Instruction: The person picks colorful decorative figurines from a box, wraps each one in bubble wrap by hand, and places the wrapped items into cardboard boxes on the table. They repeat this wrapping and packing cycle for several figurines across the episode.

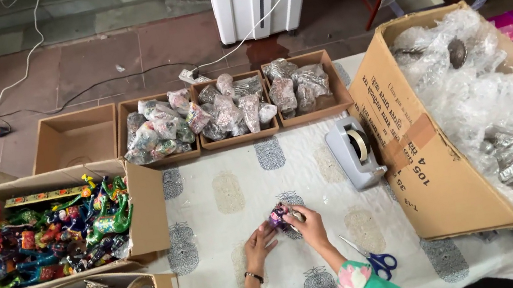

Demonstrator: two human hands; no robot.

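Purple and small, the figurine is pinched between both closed grips, left hand below-left, right hand nearer the tape dispenser.

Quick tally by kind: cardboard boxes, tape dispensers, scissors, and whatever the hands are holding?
Small boxes in the back row: 4
Large boxes: 3
Tape dispenser: 1
Scissors: 1
Small colourful figure held by left hand and right hand: 1
Total: 10

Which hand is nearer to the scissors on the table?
Right. The right hand is up and to the left of the scissors, its forearm passing beside them. The left hand is farther left, on the other side of the small wrapped figure both hands hold.
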